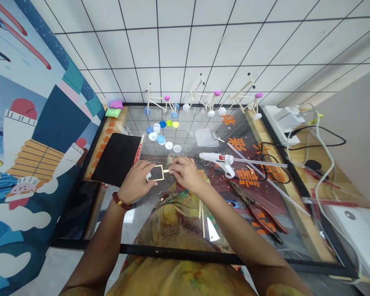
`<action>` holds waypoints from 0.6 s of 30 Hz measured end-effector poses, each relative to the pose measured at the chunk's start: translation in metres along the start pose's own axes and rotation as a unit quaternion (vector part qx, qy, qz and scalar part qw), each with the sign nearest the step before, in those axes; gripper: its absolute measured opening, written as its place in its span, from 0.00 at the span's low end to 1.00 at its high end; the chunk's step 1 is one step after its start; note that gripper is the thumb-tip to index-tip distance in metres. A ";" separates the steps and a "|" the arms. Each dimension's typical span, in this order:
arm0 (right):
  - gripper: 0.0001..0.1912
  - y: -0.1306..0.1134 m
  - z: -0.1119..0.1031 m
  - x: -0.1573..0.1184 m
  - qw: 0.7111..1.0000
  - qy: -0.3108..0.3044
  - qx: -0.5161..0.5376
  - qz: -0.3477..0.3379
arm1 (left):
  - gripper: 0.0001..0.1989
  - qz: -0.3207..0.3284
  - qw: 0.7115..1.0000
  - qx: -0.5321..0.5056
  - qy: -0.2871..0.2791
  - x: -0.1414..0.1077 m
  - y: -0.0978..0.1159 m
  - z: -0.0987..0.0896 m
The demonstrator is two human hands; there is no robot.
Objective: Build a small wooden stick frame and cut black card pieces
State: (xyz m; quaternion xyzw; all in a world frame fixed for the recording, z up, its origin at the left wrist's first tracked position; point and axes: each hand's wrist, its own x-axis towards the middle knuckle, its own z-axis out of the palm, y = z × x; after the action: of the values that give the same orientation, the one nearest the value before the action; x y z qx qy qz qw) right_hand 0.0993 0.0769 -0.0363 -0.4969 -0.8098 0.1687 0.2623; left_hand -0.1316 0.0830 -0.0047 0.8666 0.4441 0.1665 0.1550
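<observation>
Between my hands is a small frame (156,173) with pale wooden edges and a dark centre. My left hand (137,179), with a beaded bracelet at the wrist, grips the frame's left side between thumb and fingers. A short pale stick (166,171) touches the frame's right edge, and my right hand (185,172) pinches its other end. Some twine (170,158) lies just behind my right fingertips. To the right of that hand, a white glue gun (222,160) rests on the glass tabletop.
Bottle caps (161,139) lie behind my hands; three small stick models (203,98) stand along the back edge. Black sheets (117,158) are at left. Pliers (255,205), glue sticks (268,181) and cables are at right, beside a power strip (280,123).
</observation>
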 end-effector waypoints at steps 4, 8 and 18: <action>0.08 0.002 0.004 0.001 1.000 -0.004 -0.003 -0.001 | 0.25 0.002 1.000 -0.007 -0.003 0.001 0.000 0.000; 0.10 0.000 -0.004 0.003 1.000 -0.004 -0.005 -0.007 | 0.26 -0.007 1.000 -0.013 -0.007 0.000 0.000 -0.001; 0.12 -0.025 -0.068 -0.063 0.974 0.218 0.064 0.022 | 0.41 -0.041 0.998 -0.028 -0.032 -0.003 0.000 -0.003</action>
State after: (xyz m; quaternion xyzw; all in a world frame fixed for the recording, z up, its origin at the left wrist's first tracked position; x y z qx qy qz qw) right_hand 0.1452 0.0103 0.0160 -0.5212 -0.7095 0.1137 0.4605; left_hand -0.1346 0.0812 -0.0024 0.8476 0.4696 0.1449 0.2002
